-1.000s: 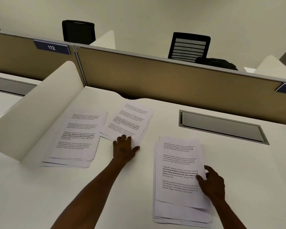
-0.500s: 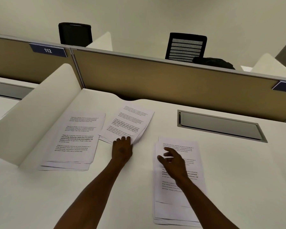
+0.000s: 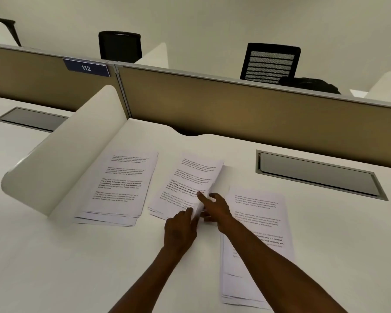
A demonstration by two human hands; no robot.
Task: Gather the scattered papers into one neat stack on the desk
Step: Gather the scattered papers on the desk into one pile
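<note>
Three piles of printed papers lie on the white desk. The left pile lies flat beside the curved white divider. The middle pile is tilted, and its right edge is lifted off the desk. My left hand grips this pile at its near corner. My right hand pinches its raised right edge, thumb on top and fingers underneath. The right pile lies flat under my right forearm, partly hidden by it.
A curved white divider rises on the left. A tan partition closes the back of the desk. A grey cable hatch is set into the desk at right. Black chairs stand behind the partition.
My right hand left the right pile and crossed to the middle pile. Both hands now hold the middle pile, and its right edge has lifted.
</note>
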